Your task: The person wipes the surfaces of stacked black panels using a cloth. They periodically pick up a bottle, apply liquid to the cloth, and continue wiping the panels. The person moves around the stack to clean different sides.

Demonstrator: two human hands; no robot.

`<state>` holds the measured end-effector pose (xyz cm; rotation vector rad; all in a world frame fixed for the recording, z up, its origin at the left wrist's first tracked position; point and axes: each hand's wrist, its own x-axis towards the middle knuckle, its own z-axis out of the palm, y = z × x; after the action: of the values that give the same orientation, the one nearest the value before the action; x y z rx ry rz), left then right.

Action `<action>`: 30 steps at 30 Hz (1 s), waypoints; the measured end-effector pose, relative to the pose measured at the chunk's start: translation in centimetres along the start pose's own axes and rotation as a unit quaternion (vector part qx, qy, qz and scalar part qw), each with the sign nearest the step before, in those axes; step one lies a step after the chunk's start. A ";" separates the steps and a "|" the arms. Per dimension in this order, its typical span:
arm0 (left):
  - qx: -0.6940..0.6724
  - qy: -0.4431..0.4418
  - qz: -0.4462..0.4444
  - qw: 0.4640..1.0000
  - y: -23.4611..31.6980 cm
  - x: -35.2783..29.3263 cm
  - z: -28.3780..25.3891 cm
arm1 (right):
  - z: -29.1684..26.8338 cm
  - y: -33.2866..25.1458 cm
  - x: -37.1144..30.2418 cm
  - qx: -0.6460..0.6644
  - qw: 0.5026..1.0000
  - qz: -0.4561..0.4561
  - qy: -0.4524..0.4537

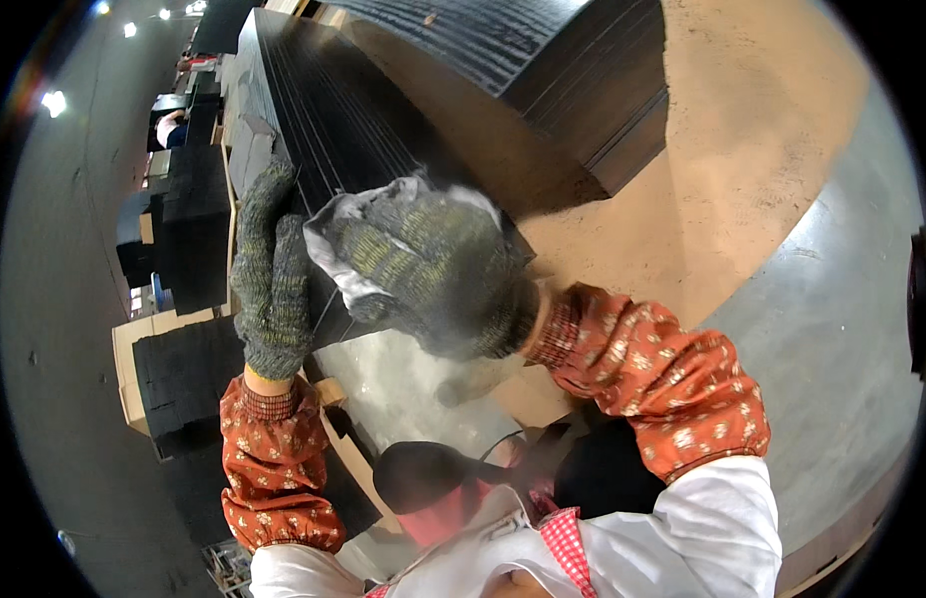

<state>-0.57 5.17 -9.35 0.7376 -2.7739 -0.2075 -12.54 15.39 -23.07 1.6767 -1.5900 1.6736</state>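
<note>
A pale grey rag (331, 261) is bunched under my right hand (428, 264), which wears a grey-green knitted glove. Its fingers curl over the cloth and press it against a stack of glossy black panels (333, 110). My left hand (272, 274), in a matching glove, lies along the left edge of the same stack. Its fingers are stretched out, and I see nothing in it. Where its palm meets the panels is hidden. Red flowered sleeve covers reach both wrists.
Another stack of black panels (593, 100) stands at the far right on a brown board (742, 130). More black stacks (196, 229) line the left, some beside cardboard (129, 374). A person (170, 130) is far off at the upper left. Grey floor (832, 329) lies to the right.
</note>
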 end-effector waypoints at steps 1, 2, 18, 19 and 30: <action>0.000 -0.002 0.022 1.000 0.0 0.0 -0.1 | 0.2 -0.2 0.1 -0.010 0.999 0.011 -0.030; -0.006 -0.004 0.050 0.999 0.4 0.5 0.2 | 2.0 0.8 -1.1 -0.094 0.994 -0.005 0.060; 0.026 0.009 0.105 0.994 0.1 1.2 0.3 | 5.3 4.9 -11.9 -0.115 0.990 0.018 0.081; 0.060 0.009 0.118 0.991 -0.2 1.0 -0.2 | 3.6 5.2 -13.0 -0.019 0.995 0.069 -0.073; 0.003 0.011 0.085 0.996 -0.4 1.2 -0.8 | 1.8 1.7 -10.8 0.159 0.906 0.352 -0.174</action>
<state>-1.22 4.19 -8.40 0.4983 -2.7994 -0.1557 -9.91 18.45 -33.37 1.7369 -2.4246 2.1426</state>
